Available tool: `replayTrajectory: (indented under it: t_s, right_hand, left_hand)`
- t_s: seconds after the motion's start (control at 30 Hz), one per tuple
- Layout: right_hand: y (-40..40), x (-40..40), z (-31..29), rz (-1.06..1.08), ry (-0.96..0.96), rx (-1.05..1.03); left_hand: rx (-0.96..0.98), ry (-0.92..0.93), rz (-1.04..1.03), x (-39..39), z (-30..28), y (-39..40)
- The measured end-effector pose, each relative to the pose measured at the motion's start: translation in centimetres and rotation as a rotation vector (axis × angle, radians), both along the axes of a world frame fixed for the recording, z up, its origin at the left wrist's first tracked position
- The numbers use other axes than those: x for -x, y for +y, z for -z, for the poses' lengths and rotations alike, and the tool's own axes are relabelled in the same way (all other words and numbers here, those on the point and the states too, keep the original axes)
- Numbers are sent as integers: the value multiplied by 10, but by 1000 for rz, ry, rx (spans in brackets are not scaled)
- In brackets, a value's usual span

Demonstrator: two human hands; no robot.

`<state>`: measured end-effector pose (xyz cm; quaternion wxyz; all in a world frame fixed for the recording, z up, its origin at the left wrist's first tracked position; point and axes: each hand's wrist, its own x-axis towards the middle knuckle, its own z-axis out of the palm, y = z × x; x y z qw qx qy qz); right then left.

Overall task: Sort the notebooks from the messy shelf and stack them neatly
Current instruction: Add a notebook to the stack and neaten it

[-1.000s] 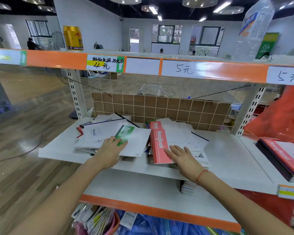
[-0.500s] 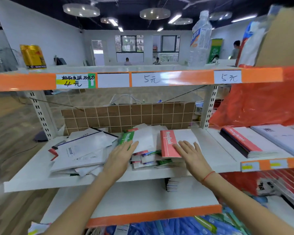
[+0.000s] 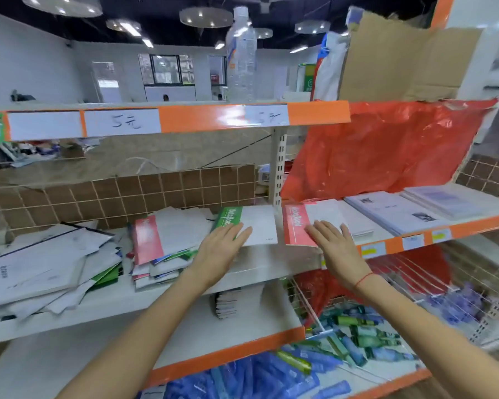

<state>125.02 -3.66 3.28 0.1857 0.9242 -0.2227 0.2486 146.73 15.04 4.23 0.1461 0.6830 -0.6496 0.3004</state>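
The left hand (image 3: 224,249) lies flat, fingers straight, on the near left part of a green-spined notebook (image 3: 251,226) that rests at the right end of the white middle shelf (image 3: 162,295), just left of the perforated upright post (image 3: 278,171). Only the fingers cover the notebook; its white cover and the green spine band show beyond them, and whether the thumb hooks under the edge cannot be told.

The right hand (image 3: 333,244) is also spread flat — fingers straight and slightly fanned — pressing on a red-spined notebook (image 3: 298,226) that lies on the neighbouring shelf bay to the right of the post. The red band sits just left of the fingers, and the near edge of the notebook overhangs the orange shelf lip (image 3: 432,236). A red string bracelet (image 3: 363,279) circles that wrist.

Left of the green notebook a messy pile of notebooks (image 3: 162,249) leans and fans out — a pink-spined one on top. Farther left lie larger white exercise books (image 3: 41,269), askew. Right of the red notebook, flat stacks of white booklets (image 3: 392,210) sit side by side beneath a crumpled red plastic sheet (image 3: 380,151).
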Motion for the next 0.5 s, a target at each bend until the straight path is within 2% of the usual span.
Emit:
replayTrajectory:
  t_s: [0.27,0.4,0.5]
  right_hand:
    - [-128,63,-15,-4,122,-28]
    - [-169,65,-13,-35,160,-83]
    - [-184,56,-11,-81,166,-47]
  left_hand:
    - [46,25,-75,61,10,-102]
    - [70,57,-136,74,11,-122]
    - [52,46,-197,78,10,-129]
